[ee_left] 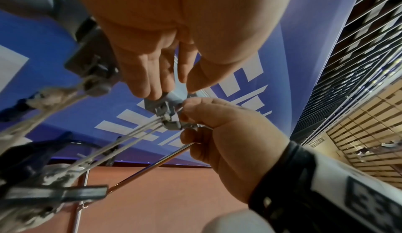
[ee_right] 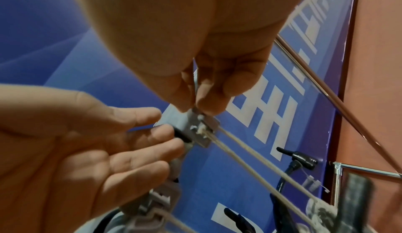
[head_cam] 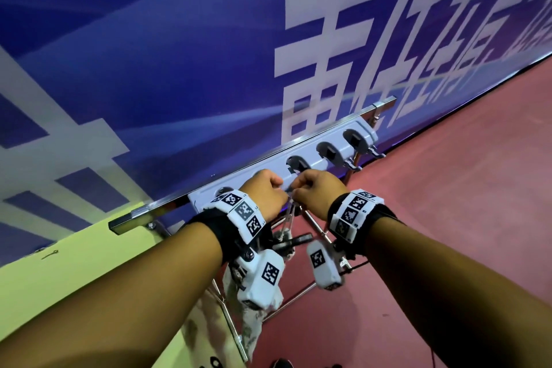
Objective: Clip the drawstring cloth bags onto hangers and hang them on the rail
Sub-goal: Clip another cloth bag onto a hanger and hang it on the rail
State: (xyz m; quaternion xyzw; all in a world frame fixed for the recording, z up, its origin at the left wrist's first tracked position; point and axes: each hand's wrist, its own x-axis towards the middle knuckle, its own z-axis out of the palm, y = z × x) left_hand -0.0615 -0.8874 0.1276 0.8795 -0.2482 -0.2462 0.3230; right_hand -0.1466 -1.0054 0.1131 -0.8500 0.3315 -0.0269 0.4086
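A grey clip hanger bar (head_cam: 310,158) with several round holes hangs on the chrome rail (head_cam: 143,213). My left hand (head_cam: 264,193) and right hand (head_cam: 313,188) meet just below it. In the wrist views the left hand's fingertips (ee_left: 152,94) grip a small grey clip (ee_left: 170,105). The right thumb and forefinger (ee_right: 206,106) pinch the pale drawstrings (ee_right: 250,157) where they enter the clip (ee_right: 195,131). The strings run taut down to a patterned cloth bag (head_cam: 251,317) hanging under my wrists, mostly hidden by the wrist cameras.
A blue banner wall (head_cam: 179,54) stands right behind the rail. Red floor (head_cam: 448,188) lies to the right and a yellow-green surface (head_cam: 74,278) to the left. Chrome rack rods (head_cam: 230,320) cross below. More black-tipped clips (ee_right: 298,157) hang along the bar.
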